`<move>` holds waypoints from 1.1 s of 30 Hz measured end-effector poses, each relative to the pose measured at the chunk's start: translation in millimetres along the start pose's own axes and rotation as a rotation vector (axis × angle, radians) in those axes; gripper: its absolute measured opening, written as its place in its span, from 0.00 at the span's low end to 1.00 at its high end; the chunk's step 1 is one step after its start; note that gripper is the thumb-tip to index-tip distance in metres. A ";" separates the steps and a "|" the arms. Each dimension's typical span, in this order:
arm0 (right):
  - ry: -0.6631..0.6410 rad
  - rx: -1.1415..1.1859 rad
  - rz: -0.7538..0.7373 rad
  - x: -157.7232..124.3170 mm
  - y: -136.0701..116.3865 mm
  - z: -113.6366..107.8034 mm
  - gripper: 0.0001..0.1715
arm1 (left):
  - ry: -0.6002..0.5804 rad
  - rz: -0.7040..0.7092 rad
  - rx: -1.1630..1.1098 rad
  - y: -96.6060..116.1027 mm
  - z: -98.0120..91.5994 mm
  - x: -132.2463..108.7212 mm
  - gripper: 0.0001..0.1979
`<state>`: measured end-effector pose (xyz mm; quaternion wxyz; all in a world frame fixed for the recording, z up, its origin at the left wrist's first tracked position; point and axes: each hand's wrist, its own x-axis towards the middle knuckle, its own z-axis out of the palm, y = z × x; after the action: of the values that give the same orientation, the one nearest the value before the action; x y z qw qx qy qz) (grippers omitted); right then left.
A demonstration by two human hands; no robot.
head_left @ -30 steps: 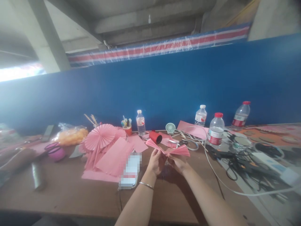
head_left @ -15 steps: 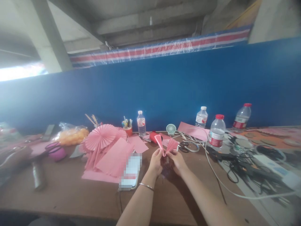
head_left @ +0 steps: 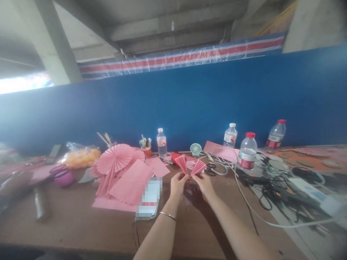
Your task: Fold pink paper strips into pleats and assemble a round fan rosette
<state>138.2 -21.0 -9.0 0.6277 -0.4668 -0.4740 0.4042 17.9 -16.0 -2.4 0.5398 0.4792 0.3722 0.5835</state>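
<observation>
Between my two hands is a pleated pink paper fan (head_left: 198, 166), pinched at its folded lower middle, with its two halves spread upward like wings. My left hand (head_left: 178, 185), with a silver bangle on the wrist, grips the base of the left half. The base of the right half is in the fingers of my right hand (head_left: 204, 184). Both hands are closed, held above the brown table. Just behind the fan lie a red roll-like object (head_left: 175, 157) and dark-handled scissors (head_left: 211, 169).
Left of my hands are a phone (head_left: 149, 198), pink paper sheets (head_left: 131, 182) and a pleated pink rosette (head_left: 115, 159). Water bottles (head_left: 162, 143) and a small fan (head_left: 195, 149) stand along the blue partition (head_left: 173, 104). Cables and a power strip (head_left: 307, 189) lie to the right.
The left half of the pleated paper has turned and spread into a fan shape; the right half has opened wider. Both hands stay on its base. The view has shifted slightly.
</observation>
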 end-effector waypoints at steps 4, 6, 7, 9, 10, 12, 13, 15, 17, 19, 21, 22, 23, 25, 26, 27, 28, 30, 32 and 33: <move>-0.014 -0.083 -0.072 -1.4 -3.5 -2.0 0.15 | -0.049 -0.010 0.113 -6.5 -4.1 3.8 0.15; 0.006 -0.088 -0.084 -1.9 -5.0 -1.7 0.17 | -0.063 -0.010 0.159 -8.7 -5.8 5.6 0.16; 0.018 -0.081 -0.083 -1.9 -5.4 -1.5 0.18 | -0.067 -0.007 0.171 -9.4 -6.4 6.3 0.16; 0.035 -0.060 -0.079 -1.8 -5.6 -0.9 0.20 | -0.069 0.000 0.179 -10.3 -7.1 7.3 0.16; 0.043 -0.052 -0.075 -1.8 -5.5 -0.6 0.20 | -0.071 -0.001 0.180 -10.4 -7.3 7.5 0.16; 0.054 -0.042 -0.067 -1.8 -5.0 -0.4 0.19 | -0.070 -0.003 0.187 -10.6 -7.3 7.8 0.17; 0.057 -0.038 -0.064 -1.8 -4.7 -0.4 0.19 | -0.070 -0.003 0.194 -10.7 -7.3 8.0 0.17; 0.071 -0.029 -0.054 -1.6 -3.7 -0.7 0.19 | -0.074 -0.005 0.208 -11.3 -7.3 8.2 0.17; 0.088 -0.020 -0.041 -1.0 -2.4 -1.3 0.20 | -0.083 -0.005 0.222 -12.1 -7.1 8.5 0.17; 0.104 -0.015 -0.035 -0.3 -1.0 -1.9 0.21 | -0.093 -0.001 0.233 -12.8 -6.9 8.6 0.16; 0.101 -0.018 -0.039 0.2 -0.4 -2.4 0.22 | -0.094 0.005 0.240 -13.1 -6.9 8.4 0.16; 0.094 -0.022 -0.042 0.3 -0.5 -2.5 0.22 | -0.088 0.006 0.242 -12.9 -6.9 8.2 0.16; 0.083 -0.028 -0.045 0.3 -1.0 -2.5 0.21 | -0.083 0.006 0.244 -12.5 -7.0 8.0 0.15; 0.065 -0.049 -0.040 -0.2 -2.9 -2.2 0.20 | -0.076 0.008 0.253 -11.2 -7.2 7.6 0.15; 0.065 -0.061 -0.036 -0.4 -4.2 -2.0 0.20 | -0.074 0.011 0.264 -10.3 -7.2 7.5 0.15; 0.072 -0.075 -0.032 -0.7 -5.4 -1.7 0.19 | -0.073 0.015 0.278 -9.3 -7.0 7.4 0.15; 0.083 -0.089 -0.026 -0.9 -6.4 -1.5 0.18 | -0.071 0.022 0.293 -8.2 -6.7 7.2 0.14; 0.104 -0.107 -0.018 -0.8 -7.5 -1.4 0.18 | -0.058 0.035 0.312 -5.4 -5.5 6.4 0.14; 0.093 -0.115 -0.019 -0.1 -6.9 -1.9 0.18 | -0.038 0.035 0.312 -2.0 -3.7 5.0 0.15; 0.081 -0.117 -0.021 0.4 -6.1 -2.2 0.18 | -0.028 0.029 0.307 -0.2 -2.8 4.1 0.15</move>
<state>140.9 -22.5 -3.3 0.6222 -0.5137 -0.4759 0.3501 15.4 -11.7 -2.7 0.4569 0.5696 0.4425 0.5206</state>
